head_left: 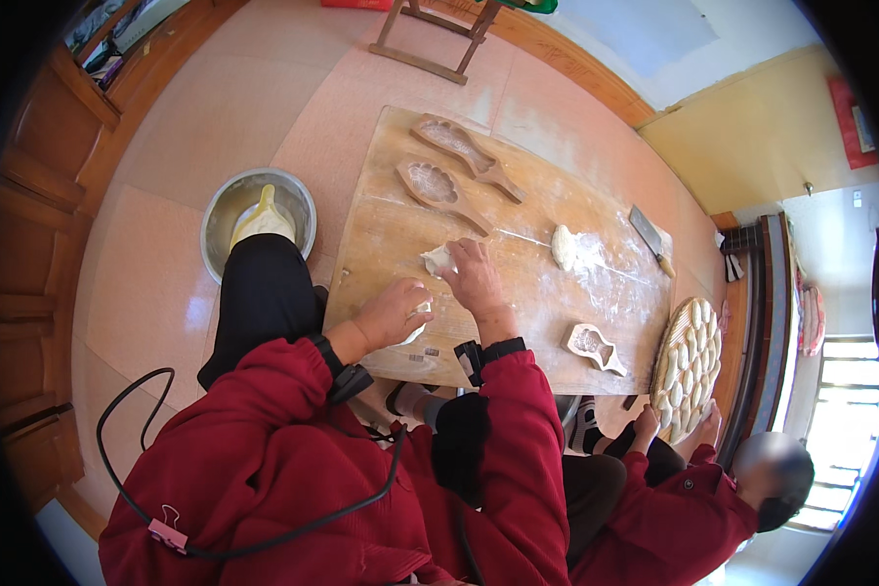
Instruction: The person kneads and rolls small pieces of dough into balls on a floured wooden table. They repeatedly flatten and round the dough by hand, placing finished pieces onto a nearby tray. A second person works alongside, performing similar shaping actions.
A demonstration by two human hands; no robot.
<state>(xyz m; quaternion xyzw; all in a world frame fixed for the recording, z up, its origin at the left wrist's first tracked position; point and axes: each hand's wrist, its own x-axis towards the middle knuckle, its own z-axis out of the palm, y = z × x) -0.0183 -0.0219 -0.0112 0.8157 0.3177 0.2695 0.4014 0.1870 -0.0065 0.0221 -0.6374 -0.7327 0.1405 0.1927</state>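
Note:
Over the near left part of a floury wooden board (527,269), my left hand (386,314) curls round a lump of white dough (416,332), partly covered by the fingers. Just to its right and a little farther off, my right hand (477,278) is closed on a smaller, ragged piece of dough (438,260) with thumb and fingertips. Beyond my hands lie two wooden pastry molds with handles, one with a scalloped hollow (435,186) and a longer one (459,145). Another dough lump (564,248) rests in scattered flour to the right.
A steel basin (303,210) with a yellow-handled scoop (267,207) stands on the floor at left. A cleaver (650,239) lies at the board's far right; a paler mold (594,348) sits nearer. At right, a co-worker's hands (647,428) hold a round tray (664,376) of shaped dough pieces.

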